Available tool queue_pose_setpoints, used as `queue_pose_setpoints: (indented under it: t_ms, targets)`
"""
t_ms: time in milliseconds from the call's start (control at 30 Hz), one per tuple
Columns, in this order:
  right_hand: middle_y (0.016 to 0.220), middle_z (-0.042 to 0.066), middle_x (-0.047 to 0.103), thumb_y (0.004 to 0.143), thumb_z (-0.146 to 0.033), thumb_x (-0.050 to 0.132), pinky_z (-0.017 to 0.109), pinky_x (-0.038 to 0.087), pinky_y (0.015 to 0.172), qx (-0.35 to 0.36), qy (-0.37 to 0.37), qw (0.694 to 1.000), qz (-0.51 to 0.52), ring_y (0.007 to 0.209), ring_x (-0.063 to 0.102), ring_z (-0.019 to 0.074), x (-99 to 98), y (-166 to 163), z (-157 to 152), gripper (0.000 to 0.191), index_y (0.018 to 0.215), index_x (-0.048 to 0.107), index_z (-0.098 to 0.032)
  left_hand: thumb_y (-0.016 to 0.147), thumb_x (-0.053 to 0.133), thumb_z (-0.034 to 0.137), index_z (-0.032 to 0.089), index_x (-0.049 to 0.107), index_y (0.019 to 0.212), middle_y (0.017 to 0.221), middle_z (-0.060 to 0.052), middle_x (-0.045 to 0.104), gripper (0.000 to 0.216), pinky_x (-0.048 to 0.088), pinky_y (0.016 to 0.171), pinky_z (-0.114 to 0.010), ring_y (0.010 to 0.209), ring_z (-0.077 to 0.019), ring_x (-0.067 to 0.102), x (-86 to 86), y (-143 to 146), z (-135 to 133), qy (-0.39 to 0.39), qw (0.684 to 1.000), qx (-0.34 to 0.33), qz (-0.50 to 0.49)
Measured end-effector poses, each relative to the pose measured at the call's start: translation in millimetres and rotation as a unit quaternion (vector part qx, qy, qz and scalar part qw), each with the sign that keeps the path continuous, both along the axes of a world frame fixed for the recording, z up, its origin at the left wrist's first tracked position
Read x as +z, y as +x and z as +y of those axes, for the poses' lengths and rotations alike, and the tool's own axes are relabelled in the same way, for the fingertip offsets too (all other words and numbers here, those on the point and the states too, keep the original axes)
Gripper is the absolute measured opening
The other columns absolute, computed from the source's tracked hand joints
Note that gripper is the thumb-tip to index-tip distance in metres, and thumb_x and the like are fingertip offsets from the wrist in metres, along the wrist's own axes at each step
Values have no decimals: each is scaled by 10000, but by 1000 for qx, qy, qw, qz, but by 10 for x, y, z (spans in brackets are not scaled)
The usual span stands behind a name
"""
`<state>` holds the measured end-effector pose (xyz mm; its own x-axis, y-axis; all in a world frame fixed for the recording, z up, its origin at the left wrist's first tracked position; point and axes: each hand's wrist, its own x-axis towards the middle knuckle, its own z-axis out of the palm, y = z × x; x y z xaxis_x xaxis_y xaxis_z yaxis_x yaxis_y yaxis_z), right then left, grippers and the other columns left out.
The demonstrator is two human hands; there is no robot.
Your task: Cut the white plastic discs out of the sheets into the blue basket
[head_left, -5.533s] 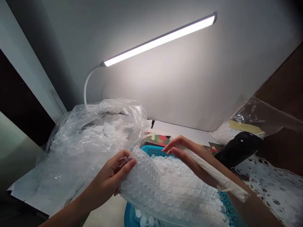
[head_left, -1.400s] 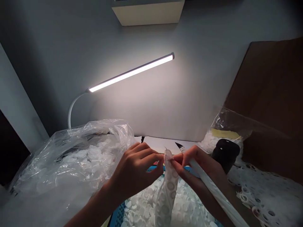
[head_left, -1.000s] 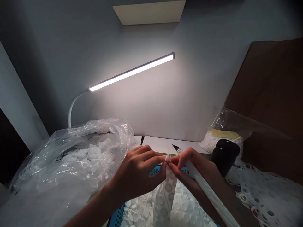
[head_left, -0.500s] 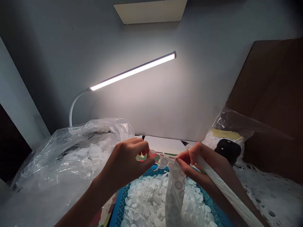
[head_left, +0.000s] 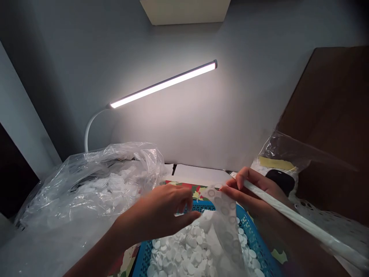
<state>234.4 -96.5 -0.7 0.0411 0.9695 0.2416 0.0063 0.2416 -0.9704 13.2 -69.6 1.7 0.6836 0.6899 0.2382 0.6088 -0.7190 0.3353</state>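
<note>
My right hand (head_left: 253, 188) pinches the top of a limp, thin white strip (head_left: 229, 215) marked with rings. A long white rod (head_left: 291, 204), seemingly wrapped, also lies in that hand and slants down to the right. To the left, my left hand (head_left: 164, 209) is held with thumb and fingers apart and nothing between them. Both hands are over a blue plastic basket (head_left: 253, 231) full of small white discs (head_left: 184, 250). The strip hangs down in front of the discs and covers part of them.
A clear plastic bag (head_left: 95, 200) of white pieces fills the left side. At right stand another bag with a yellow label (head_left: 276, 163), a black object (head_left: 279, 181), perforated white sheeting (head_left: 323, 219) and brown cardboard (head_left: 331, 127). A lit lamp (head_left: 164, 84) hangs above.
My left hand has opened out of its pinch near the strip and dropped slightly. My right hand has shifted a little right with the strip and rod; the rod's dark tip no longer shows.
</note>
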Motion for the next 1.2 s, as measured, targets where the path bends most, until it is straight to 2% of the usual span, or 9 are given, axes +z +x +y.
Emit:
queue_pose_setpoints:
  t_ms: [100,200,333,467,600,700,867,1000,1200]
  targets:
    - [689,-22,643,699,-291,770,220,453,588,33,-12,999,9,641,588,115,3,-60,-18,354,643,434,-195,810,616,490,217,580,1043,951,-14,649,361,467,755,-279,843,-159,589,0,84,-2,-56,989,-3,-139]
    - [695,-26,636,706,-273,767,230,461,617,56,-15,998,27,688,616,129,11,-99,-48,340,648,442,-195,814,634,455,231,571,1129,1029,-23,639,392,488,831,-290,932,-163,597,-37,129,36,-125,968,-5,-218]
    - [702,-20,640,735,-317,743,228,427,588,77,-11,997,-7,665,588,123,-7,-93,-39,347,661,425,-198,827,648,373,182,656,974,962,-29,651,242,490,836,-267,909,-150,608,-71,156,96,-195,942,-56,-268]
    - [805,11,633,770,-454,681,266,438,616,20,48,996,-67,691,568,141,-28,-59,-19,335,709,468,-203,848,636,335,159,682,829,774,-1,638,182,470,686,-201,754,-101,587,-62,158,139,-249,907,-61,-335]
    - [648,5,477,877,-618,414,273,405,579,-50,163,976,-134,637,484,145,-43,-41,-84,497,609,476,-204,825,672,320,178,717,853,806,-9,671,152,472,689,-187,778,-103,607,-40,132,181,-311,868,-49,-383]
    - [582,-4,426,917,-578,365,257,384,560,-40,189,960,-204,589,450,132,-54,-83,-158,537,548,453,-198,824,673,311,183,734,823,778,-2,663,142,495,693,-193,751,-101,615,-9,120,184,-339,850,-39,-402]
    - [579,-32,434,962,-385,380,212,379,573,30,174,956,-233,551,437,94,-64,-274,-207,452,561,435,-184,824,673,309,170,737,786,746,8,634,157,487,681,-174,725,-86,586,33,127,140,-323,853,-22,-409]
    - [573,-34,455,940,-289,425,191,401,574,-23,209,950,-233,546,461,94,-53,-392,-224,388,566,442,-189,828,663,340,160,730,804,735,-2,620,194,462,656,-181,725,-96,554,29,128,124,-305,869,-16,-389]
    - [532,-18,441,923,-361,438,212,417,537,-57,188,946,-259,517,468,123,-31,-414,-243,410,545,433,-204,840,641,357,167,725,810,739,-8,610,210,454,660,-211,741,-116,539,29,127,112,-277,883,-10,-379]
